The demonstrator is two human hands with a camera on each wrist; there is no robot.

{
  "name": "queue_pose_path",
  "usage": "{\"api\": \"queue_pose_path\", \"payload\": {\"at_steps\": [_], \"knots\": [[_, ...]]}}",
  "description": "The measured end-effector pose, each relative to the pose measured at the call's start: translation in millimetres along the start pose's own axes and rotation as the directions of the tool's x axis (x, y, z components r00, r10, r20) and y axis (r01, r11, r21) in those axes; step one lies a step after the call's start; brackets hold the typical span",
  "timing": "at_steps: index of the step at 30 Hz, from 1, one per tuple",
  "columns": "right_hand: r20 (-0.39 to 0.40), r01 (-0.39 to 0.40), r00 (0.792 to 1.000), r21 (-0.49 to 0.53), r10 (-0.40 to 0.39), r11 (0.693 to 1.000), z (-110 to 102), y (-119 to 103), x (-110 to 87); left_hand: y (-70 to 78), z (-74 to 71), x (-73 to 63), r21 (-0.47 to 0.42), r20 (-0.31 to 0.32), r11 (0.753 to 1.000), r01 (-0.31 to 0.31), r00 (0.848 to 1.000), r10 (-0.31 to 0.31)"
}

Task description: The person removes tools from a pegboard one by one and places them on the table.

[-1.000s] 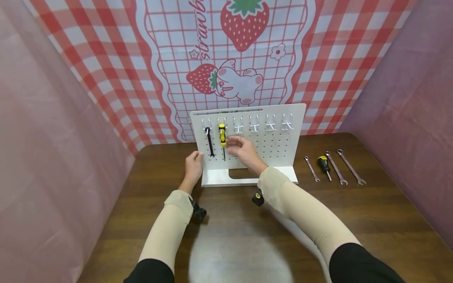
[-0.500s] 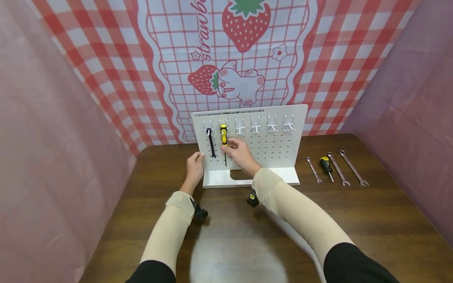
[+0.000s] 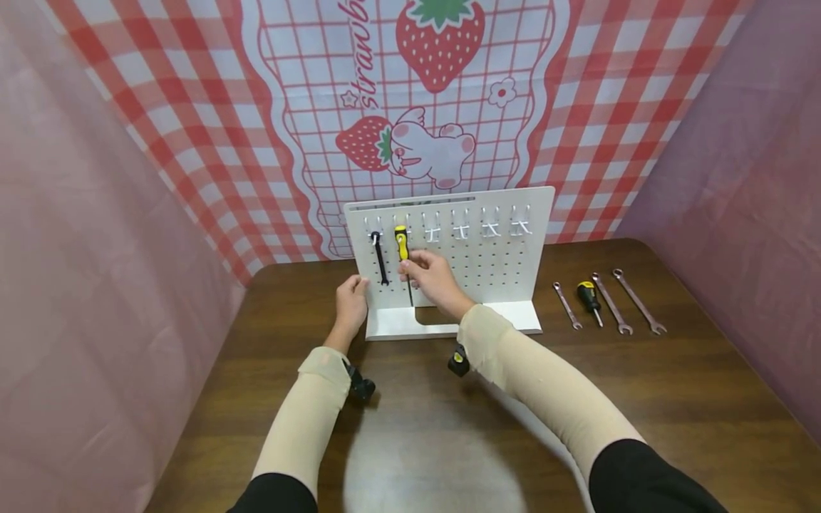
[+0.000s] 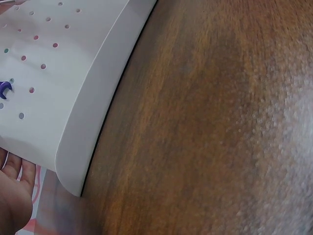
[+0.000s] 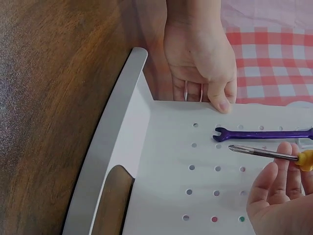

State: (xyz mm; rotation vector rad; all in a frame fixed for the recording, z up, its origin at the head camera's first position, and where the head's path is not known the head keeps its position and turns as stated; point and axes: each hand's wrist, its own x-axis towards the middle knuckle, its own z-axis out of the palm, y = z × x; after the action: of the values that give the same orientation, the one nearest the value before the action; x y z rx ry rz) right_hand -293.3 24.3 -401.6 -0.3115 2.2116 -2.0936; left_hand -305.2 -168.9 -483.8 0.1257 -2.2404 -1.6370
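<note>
A white pegboard (image 3: 500, 274) stands upright on the table. My left hand (image 3: 351, 303) grips its left edge, thumb on the front and fingers behind, as the right wrist view shows. On the second hook hangs a yellow-and-black screwdriver (image 3: 402, 244), its shaft slanting slightly. My right hand (image 3: 438, 279) holds it around the lower end of the handle, with the fingers (image 5: 282, 169) crossing behind the shaft in the right wrist view. Left of it, a dark purple wrench (image 5: 264, 134) hangs from the first hook.
Several bare hooks (image 3: 490, 229) line the board's upper right. To the right on the table (image 3: 410, 442) lie a small wrench (image 3: 567, 306), a stubby black-and-yellow screwdriver (image 3: 589, 298), and two longer wrenches, one being the outermost wrench (image 3: 638, 302). A checkered cloth (image 3: 199, 107) hangs behind.
My right hand has moved left onto the hanging screwdriver, closing around its lower handle. The screwdriver's shaft has swung slightly right. My left hand stays on the board's edge.
</note>
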Motion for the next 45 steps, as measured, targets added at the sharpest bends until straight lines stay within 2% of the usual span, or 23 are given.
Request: {"api": "queue_pose_path", "payload": {"at_steps": [9,17,30,38,45], "knots": [[0.009,0.033,0.999,-0.024,-0.032,0.999,-1,-1,-7.0,-0.9,1.2,0.5,-0.014,0.003,1.000,-0.005,1.000,0.005],[0.060,0.036,0.998,-0.042,-0.033,0.998,-5,-2,-13.8,-2.4,0.6,0.4,-0.012,0.014,1.000,0.003,1.000,-0.003],[0.124,0.081,0.990,-0.069,-0.072,0.994,-9,-9,-27.8,-1.5,-0.5,0.3,-0.006,0.004,1.000,-0.017,1.000,0.017],[0.163,0.059,0.985,-0.047,-0.050,0.997,-25,-8,-43.3,-1.4,-1.3,0.4,0.004,0.006,1.000,-0.024,1.000,0.024],[0.111,0.048,0.993,-0.051,-0.042,0.998,-52,-1,-60.2,-1.4,-1.9,-0.5,0.009,0.009,1.000,-0.019,1.000,0.019]]}}
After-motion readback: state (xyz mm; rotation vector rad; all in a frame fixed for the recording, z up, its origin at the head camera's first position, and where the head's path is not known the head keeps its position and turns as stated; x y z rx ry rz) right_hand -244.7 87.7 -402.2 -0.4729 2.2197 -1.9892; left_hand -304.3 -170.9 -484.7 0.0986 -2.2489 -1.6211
